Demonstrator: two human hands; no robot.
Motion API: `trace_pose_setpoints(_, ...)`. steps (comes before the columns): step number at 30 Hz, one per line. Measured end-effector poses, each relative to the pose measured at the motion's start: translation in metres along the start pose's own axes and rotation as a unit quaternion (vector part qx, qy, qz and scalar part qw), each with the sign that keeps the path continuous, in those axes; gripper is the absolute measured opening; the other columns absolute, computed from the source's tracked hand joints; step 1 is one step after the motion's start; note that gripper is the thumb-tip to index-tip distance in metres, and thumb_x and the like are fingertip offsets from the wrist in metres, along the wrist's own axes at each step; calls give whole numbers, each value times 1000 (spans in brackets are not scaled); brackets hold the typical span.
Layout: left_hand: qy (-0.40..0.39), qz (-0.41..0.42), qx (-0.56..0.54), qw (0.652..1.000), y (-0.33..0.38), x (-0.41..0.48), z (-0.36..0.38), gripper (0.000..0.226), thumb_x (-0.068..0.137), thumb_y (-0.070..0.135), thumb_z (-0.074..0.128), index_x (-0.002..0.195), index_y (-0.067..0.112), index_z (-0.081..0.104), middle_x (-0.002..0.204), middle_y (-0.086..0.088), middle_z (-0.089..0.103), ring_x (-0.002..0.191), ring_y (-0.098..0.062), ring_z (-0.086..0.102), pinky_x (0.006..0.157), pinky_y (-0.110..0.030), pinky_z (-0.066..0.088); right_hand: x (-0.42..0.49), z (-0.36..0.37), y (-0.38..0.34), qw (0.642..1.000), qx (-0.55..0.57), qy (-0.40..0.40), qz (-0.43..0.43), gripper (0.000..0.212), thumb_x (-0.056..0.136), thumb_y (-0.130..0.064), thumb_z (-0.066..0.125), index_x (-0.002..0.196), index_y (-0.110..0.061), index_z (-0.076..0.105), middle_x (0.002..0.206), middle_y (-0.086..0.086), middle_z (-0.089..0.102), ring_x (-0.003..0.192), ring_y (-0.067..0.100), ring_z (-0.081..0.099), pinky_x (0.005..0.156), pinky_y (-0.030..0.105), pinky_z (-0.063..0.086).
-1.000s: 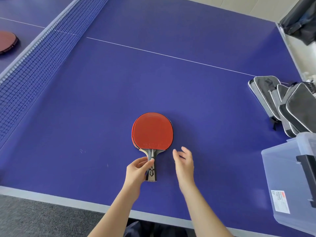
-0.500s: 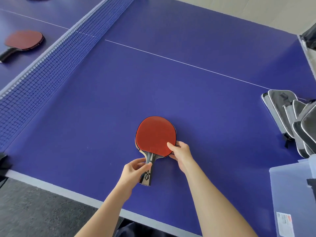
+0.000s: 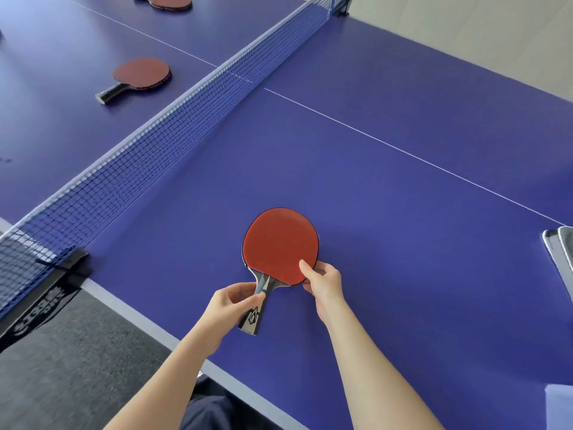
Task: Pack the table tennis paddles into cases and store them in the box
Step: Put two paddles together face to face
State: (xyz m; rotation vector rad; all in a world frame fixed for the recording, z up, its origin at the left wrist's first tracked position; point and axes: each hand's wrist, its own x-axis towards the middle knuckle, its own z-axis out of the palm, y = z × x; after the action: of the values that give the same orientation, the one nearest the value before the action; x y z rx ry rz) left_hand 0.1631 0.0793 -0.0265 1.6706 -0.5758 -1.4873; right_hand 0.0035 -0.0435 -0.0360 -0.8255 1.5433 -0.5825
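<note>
In the head view, a red-faced paddle (image 3: pixel 280 246) lay near the front edge of the blue table (image 3: pixel 403 212), its blade pointing away from the person and its dark handle toward them. The left hand (image 3: pixel 231 307) pinched the handle just below the blade, thumb and fingers (image 3: pixel 245 301) closed on it from the left. The right hand (image 3: pixel 324 282) gripped the lower right rim of the blade, the thumb pressed on the red rubber and the other fingers curled under the edge, where a dark rim showed beneath the red face; whether that was a second paddle could not be told. A second earlier the right hand had hovered open beside the handle without touching anything, and half a second earlier it had already taken this hold; the left hand's grasp matched both earlier frames. The view had swung left since then: the net (image 3: pixel 186 119) now crossed the middle of the picture, a second paddle (image 3: pixel 141 74) lay well beyond it on the far half, and a third paddle (image 3: pixel 170 1) showed at the top edge. Only a sliver of the grey cases (image 3: pixel 561 256) remained at the right edge, and a pale corner of the clear box (image 3: pixel 559 408) sat at the bottom right.
</note>
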Motion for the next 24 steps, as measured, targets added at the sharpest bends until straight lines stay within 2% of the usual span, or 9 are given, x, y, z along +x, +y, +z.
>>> trace_pose_setpoints(5,3,4,22,1000,15,13,-78,20,81,35,74,101,36,71,96,12,74,80,-1,70,59,-12,51,-7,74,-9,1000,19,-4,-3,39,85,-28,71,117,-9,59,110,4,66,96,18,64,65,20,52)
trace_pose_setpoints(8,-2,-2,39,999,22,22,-131,20,81,37,74,100,38,70,96,14,74,83,0,69,64,-14,50,-13,123,-10,1000,18,8,1,36,85,-29,70,114,-10,60,107,4,67,94,18,65,67,20,54)
trace_pose_setpoints(12,-11,-11,51,999,24,29,-184,20,82,35,73,102,36,70,98,14,74,84,0,69,63,-13,51,-19,177,-5,999,20,27,11,37,83,-30,72,111,-9,62,105,4,68,96,21,65,85,36,56)
trace_pose_setpoints(15,-31,-25,50,998,22,36,-215,24,85,30,72,108,29,71,102,6,75,94,-12,71,78,-26,57,-24,208,-1,999,25,41,19,39,82,-29,73,112,-8,62,106,5,67,99,22,64,91,41,54)
trace_pose_setpoints(17,-46,-34,50,997,20,41,-231,29,85,28,71,114,24,69,106,4,74,101,-15,69,89,-32,55,-25,222,0,998,33,47,22,38,82,-28,73,111,-6,62,105,5,68,98,22,65,91,40,54)
trace_pose_setpoints(20,-59,-43,43,996,18,46,-244,31,85,28,71,115,23,68,107,6,74,103,-12,68,84,-23,51,-27,233,1,998,20,57,23,37,82,-27,73,110,-7,62,104,6,68,98,21,65,89,37,55)
trace_pose_setpoints(24,-60,-42,36,997,14,50,-250,28,85,23,72,112,20,69,106,5,74,103,-11,68,92,-25,50,-29,240,1,997,-32,76,3,32,82,-31,72,104,-9,63,98,1,68,92,16,62,72,23,47)
